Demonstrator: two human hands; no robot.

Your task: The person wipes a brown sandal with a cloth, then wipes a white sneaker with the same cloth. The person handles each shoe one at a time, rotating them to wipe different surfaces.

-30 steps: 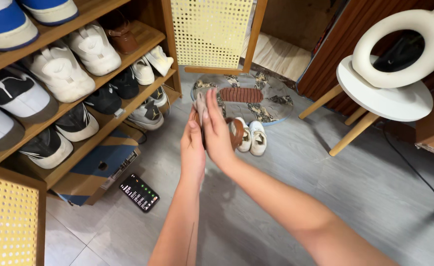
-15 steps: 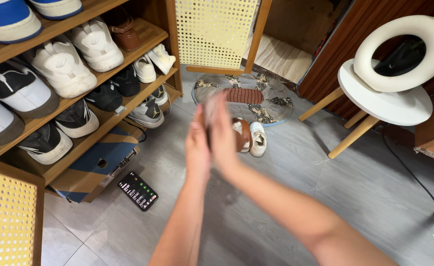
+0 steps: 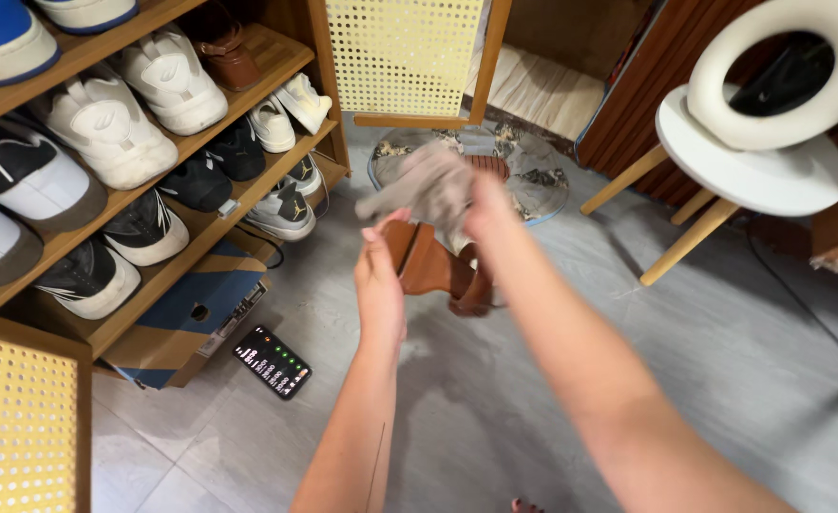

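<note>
My left hand [image 3: 381, 277] grips a brown leather shoe [image 3: 433, 268] by its side and holds it up above the grey floor. My right hand [image 3: 488, 204] is closed on a crumpled grey cloth [image 3: 421, 183], which lies against the top of the shoe. The two hands are close together in the middle of the view. The cloth hides the shoe's upper end.
A wooden shoe rack [image 3: 200, 142] full of sneakers runs along the left. Beneath it sits a blue and brown shoebox [image 3: 186, 318], with a lit phone [image 3: 273, 362] on the floor beside it. Behind are a round mat [image 3: 541, 185], a cane door panel [image 3: 405, 57] and a white stool [image 3: 752, 176].
Both hands have risen towards the camera. The brown shoe now shows in my left hand, and the cloth has spread over its top. The white shoes on the floor are now hidden.
</note>
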